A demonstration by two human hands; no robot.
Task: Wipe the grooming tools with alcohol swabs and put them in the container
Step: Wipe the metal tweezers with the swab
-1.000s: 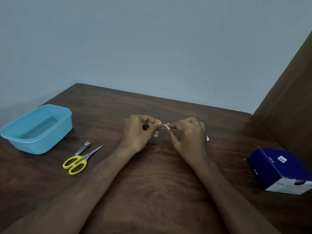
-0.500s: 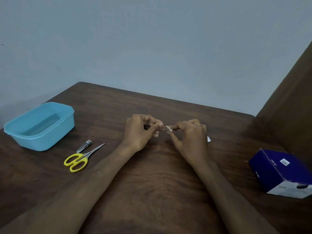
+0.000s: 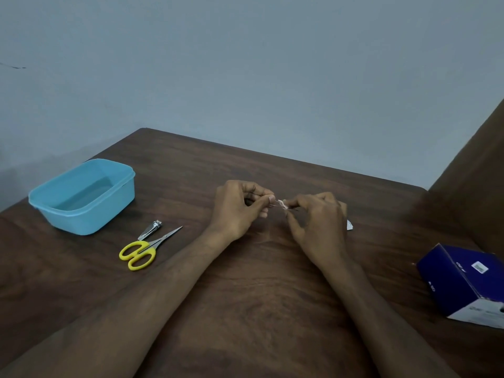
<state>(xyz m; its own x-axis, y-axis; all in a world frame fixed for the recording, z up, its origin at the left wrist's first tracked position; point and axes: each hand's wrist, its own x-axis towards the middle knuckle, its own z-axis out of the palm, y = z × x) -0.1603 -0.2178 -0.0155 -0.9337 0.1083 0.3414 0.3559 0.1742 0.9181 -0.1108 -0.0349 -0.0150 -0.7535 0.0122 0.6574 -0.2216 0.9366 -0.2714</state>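
Observation:
Above the middle of the dark wooden table (image 3: 253, 296), my left hand (image 3: 237, 208) pinches a thin metal tool, probably tweezers (image 3: 276, 203); only its tip shows between the fingers. My right hand (image 3: 316, 225) presses a small white swab (image 3: 283, 204) against that tip. Yellow-handled scissors (image 3: 144, 248) and a silver nail clipper (image 3: 150, 229) lie side by side on the table to the left. Behind them stands an open light-blue container (image 3: 81, 197); nothing shows inside it.
A dark blue box (image 3: 469, 279) lies on the table at the right edge. A scrap of white wrapper (image 3: 349, 225) pokes out behind my right hand. A brown panel rises along the table's right side, and a grey wall stands behind.
Both hands stay together at the table's middle with only small finger motion on the swab. The view has shifted a little, so the objects sit slightly to the right and up.

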